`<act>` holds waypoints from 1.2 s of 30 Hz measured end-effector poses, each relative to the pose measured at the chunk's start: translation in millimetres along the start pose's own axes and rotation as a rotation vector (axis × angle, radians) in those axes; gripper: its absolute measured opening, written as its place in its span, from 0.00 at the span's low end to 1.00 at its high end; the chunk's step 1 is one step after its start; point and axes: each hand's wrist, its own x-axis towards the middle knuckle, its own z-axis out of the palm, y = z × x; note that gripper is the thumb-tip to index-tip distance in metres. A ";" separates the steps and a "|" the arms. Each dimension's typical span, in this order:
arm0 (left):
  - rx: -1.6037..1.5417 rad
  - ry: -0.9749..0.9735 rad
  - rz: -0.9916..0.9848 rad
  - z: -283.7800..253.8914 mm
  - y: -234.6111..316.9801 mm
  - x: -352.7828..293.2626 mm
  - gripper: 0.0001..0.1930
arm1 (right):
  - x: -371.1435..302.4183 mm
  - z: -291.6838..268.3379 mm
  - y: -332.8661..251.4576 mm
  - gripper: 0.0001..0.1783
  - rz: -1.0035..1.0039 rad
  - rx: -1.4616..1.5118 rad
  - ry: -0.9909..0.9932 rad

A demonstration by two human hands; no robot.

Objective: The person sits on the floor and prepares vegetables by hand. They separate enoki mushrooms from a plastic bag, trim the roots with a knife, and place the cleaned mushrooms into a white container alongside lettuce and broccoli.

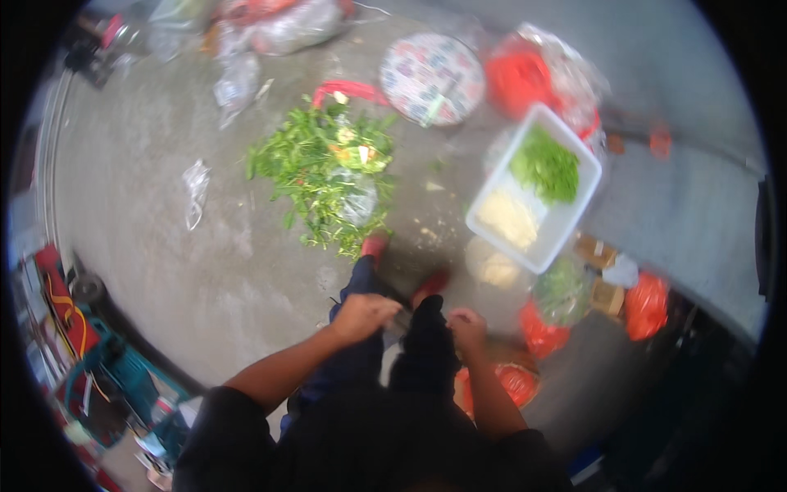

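My left hand (pixel 366 316) hovers over my left leg, its blurred fingers curled together with nothing showing in them. Beside my right knee, my right hand (pixel 467 328) is loosely closed too, and no object shows in it. Beyond my feet, a loose heap of leafy green vegetables (pixel 316 168) lies on the concrete floor (pixel 213 279), with a clear plastic bag (pixel 358 199) on it. To the right stands a white rectangular tub (pixel 592 176) holding light green leaves (pixel 545 166) and a pale yellowish food (pixel 508 217). Neither hand touches these.
A round patterned board (pixel 432 79) with a light green knife-like tool (pixel 434 108) lies ahead. Red bags (pixel 646 306) and small cardboard boxes (pixel 607 297) sit at right. A crumpled clear wrapper (pixel 197 193) lies left. A teal-and-red cart-like thing (pixel 123 373) stands lower left.
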 end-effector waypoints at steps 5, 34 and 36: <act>-0.364 0.534 -0.486 -100.5 -40.8 -105.3 0.12 | -9.3 -3.4 -41.4 0.09 0.095 0.000 -0.079; -0.582 1.166 -0.494 -527.7 -134.6 -278.2 0.09 | 30.6 565.4 -413.7 0.10 -0.167 -0.614 -0.568; -0.506 1.098 -0.514 -569.7 -135.5 -263.5 0.08 | 48.3 590.5 -435.8 0.09 -0.142 -0.556 -0.547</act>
